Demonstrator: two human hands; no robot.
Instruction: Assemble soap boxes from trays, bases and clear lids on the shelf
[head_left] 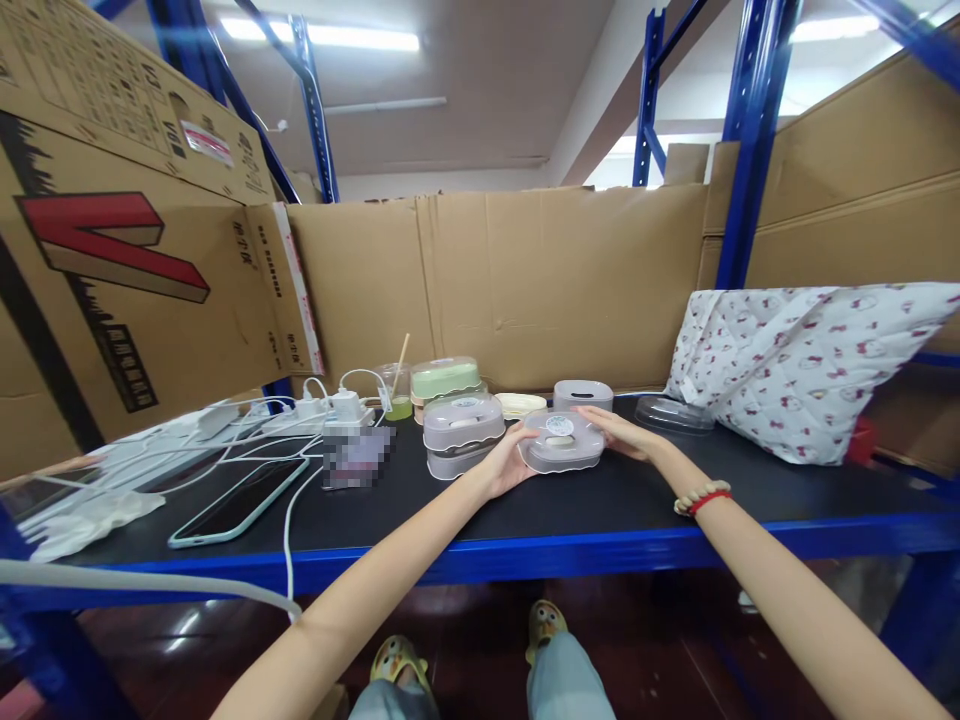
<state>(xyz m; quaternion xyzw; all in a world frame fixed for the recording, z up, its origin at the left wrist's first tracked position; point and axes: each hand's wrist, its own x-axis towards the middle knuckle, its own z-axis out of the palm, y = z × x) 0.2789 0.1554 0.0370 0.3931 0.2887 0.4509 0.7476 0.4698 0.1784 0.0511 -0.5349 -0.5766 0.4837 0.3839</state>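
Between my two hands is a pale lilac oval plastic box (562,458) with a clear lid and a round sticker on top. My left hand (507,463) grips its left end, thumb near the lid's edge. At the far right corner my right hand (621,434) holds the other end, its fingertips partly hidden. Directly left stand two stacked lilac boxes (457,460) with clear lids. Behind these sits a green box (445,378) under a clear lid. A cream oval piece (521,404) and another lilac box (583,392) lie behind the held box.
A loose clear lid (675,414) lies right, beside a white patterned bag (810,370). Leftward are a phone (240,502), white cables and chargers (345,407), crumpled tissue (97,522) and a cup with a straw (400,405). Cardboard (570,290) walls the back.
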